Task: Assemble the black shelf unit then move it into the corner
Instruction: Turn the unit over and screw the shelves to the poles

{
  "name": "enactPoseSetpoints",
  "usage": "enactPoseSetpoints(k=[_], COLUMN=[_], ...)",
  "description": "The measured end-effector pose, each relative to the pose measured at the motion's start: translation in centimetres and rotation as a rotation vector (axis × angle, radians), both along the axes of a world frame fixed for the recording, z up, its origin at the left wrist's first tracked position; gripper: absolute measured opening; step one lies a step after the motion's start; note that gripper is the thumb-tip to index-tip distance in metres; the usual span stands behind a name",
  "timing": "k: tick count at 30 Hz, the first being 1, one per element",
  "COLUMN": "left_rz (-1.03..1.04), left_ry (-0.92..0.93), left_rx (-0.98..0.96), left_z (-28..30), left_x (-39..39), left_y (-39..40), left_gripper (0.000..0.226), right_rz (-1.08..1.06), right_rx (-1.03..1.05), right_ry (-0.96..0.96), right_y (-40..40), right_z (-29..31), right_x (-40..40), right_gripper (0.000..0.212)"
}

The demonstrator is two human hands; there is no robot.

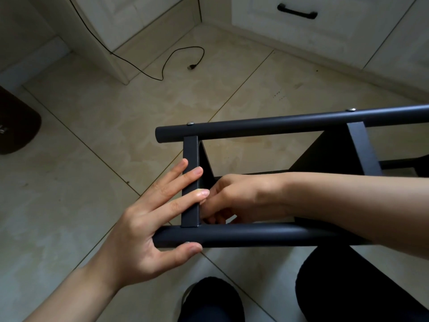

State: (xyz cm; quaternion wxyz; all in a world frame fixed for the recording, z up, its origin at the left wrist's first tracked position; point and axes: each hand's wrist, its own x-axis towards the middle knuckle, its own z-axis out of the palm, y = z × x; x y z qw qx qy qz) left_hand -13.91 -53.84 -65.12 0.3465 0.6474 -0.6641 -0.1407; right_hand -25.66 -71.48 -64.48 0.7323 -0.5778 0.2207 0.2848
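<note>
The black shelf unit lies on its side above the tiled floor, with two round tubes running left to right and flat crossbars between them. My left hand holds the left end: straight fingers lie across the end crossbar and the thumb presses under the near tube beside a small screw head. My right hand reaches inside the frame behind that crossbar, fingers curled at the joint with the near tube; what they hold is hidden. Screw heads show on the far tube.
A black cable with a loose plug lies on the floor near white cabinets that meet in a corner at the back. A dark brown object sits at the left edge. My black-clad legs are below the frame.
</note>
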Motion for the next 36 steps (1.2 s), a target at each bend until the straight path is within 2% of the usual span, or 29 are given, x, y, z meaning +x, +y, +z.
enactPoseSetpoints(k=[5,11,16,18,23,28,31,34,36], left_rz=[-0.002,-0.001,-0.002,-0.003,0.0,0.002,-0.001,0.001,0.002], left_ry=[-0.002,0.0,0.003,0.002,0.004,0.001,0.003,0.003,0.002], left_rx=[0.001,0.002,0.002,0.002,0.004,0.002,0.005,0.001,-0.001], left_z=[-0.05,-0.09,-0.12,-0.11,-0.1,-0.1,-0.14,-0.19,-0.2], left_x=[0.01,0.04,0.04,0.06,0.07,0.03,0.08,0.08,0.05], left_y=[-0.05,-0.01,-0.03,-0.02,-0.01,-0.02,0.0,0.02,0.01], left_gripper=[0.061,0.06,0.06,0.06,0.06,0.06,0.061,0.06,0.06], right_rz=[0.026,0.012,0.059,0.044,0.004,0.026,0.0,-0.023,-0.037], right_rx=[-0.066,0.062,-0.05,-0.038,0.077,-0.042,-0.029,0.09,0.099], right_ry=[0.039,0.037,0.058,0.08,0.055,0.044,0.08,0.076,0.049], right_y=[-0.05,-0.13,-0.03,-0.07,-0.1,0.05,0.1,0.06,0.1], right_z=[0.05,0.48,0.4,0.38,0.34,0.27,0.2,0.42,0.51], right_x=[0.02,0.03,-0.01,0.07,0.08,-0.06,0.09,0.16,0.03], right_gripper=[0.026,0.01,0.016,0.022,0.011,0.024,0.032,0.016,0.013])
